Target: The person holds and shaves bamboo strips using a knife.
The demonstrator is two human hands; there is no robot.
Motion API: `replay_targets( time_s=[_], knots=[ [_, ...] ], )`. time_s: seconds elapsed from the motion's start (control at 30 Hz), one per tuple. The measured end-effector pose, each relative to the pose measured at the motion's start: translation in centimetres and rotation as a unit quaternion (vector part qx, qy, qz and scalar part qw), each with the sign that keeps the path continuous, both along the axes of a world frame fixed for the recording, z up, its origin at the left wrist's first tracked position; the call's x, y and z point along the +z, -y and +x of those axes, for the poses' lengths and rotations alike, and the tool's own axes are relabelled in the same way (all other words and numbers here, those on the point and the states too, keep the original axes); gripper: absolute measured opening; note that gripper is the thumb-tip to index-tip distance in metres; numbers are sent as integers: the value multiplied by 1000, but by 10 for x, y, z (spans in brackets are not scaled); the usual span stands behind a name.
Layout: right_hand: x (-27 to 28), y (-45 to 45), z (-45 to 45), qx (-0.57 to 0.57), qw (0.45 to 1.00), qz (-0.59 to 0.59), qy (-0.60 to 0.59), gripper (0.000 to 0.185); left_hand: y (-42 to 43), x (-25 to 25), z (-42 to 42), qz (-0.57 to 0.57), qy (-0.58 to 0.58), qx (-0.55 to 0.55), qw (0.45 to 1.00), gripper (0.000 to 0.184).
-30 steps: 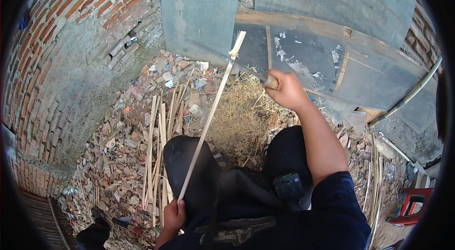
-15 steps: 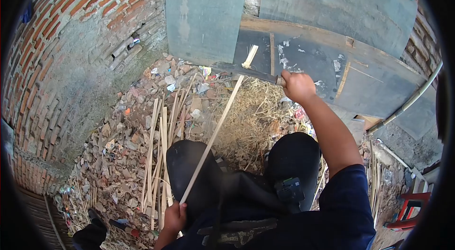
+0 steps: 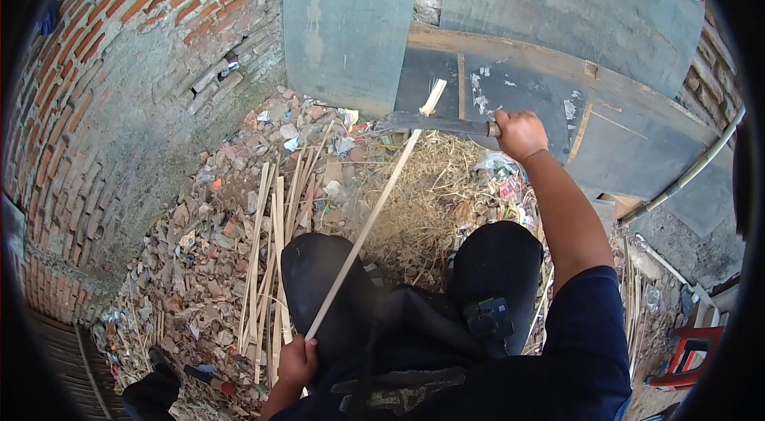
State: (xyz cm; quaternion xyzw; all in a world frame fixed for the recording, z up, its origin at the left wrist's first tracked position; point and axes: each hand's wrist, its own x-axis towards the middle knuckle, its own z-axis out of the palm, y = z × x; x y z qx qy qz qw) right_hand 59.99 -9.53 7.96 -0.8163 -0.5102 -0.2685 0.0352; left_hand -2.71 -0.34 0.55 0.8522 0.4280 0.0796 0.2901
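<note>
My left hand (image 3: 298, 360) is closed around the near end of a long, pale bamboo strip (image 3: 362, 236), beside my left knee. The strip slants up and away over that knee. Its far end is split, with frayed fibres bunched near the tip. A machete (image 3: 453, 125) with a dark blade lies across the strip just below those fibres, its tip pointing left. My right hand (image 3: 522, 135) grips the machete's handle with the arm stretched forward. Whether the edge is biting into the strip is hard to see.
Several bamboo strips (image 3: 276, 261) lie left of my knees on rubble (image 3: 199, 261). Dry shavings (image 3: 430, 190) are heaped ahead. A brick wall (image 3: 119, 86) stands left, grey panels (image 3: 351, 22) at the back. A red stool (image 3: 687, 357) is at far right, and another person's leg (image 3: 151, 393) at lower left.
My right hand has moved a little right and away from me, carrying the machete along. The strip's far end has shifted slightly right. My left hand keeps its hold.
</note>
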Motion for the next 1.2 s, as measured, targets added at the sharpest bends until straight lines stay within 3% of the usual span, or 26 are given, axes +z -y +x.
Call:
replay_targets(
  time_s=[0.07,0.17,0.3,0.57,0.8,0.9,1.03,1.2],
  knots=[
    [4,0,4,-32,998,-44,-12,9,-1,11,9,6,-10,-3,1000,39],
    [17,-7,-22,-76,981,-41,-173,20,-1,7,7,-13,5,-4,1000,38],
    [35,9,-51,-44,963,-104,-245,33,2,13,3,-34,-14,3,999,38],
    [37,10,-73,-67,970,-73,-224,30,-1,17,8,-14,-13,-16,1000,40],
    [22,-12,-104,161,967,-180,-86,17,-4,6,3,45,-25,-30,998,40],
    [12,-14,-44,26,988,-101,-110,18,-2,5,-3,51,-33,-34,998,38],
    [35,-16,-44,-152,945,-137,-255,30,-6,12,9,42,-21,-38,998,36],
    [15,-9,-46,-63,886,-28,-459,35,-6,12,6,12,2,-35,999,36]
  ],
)
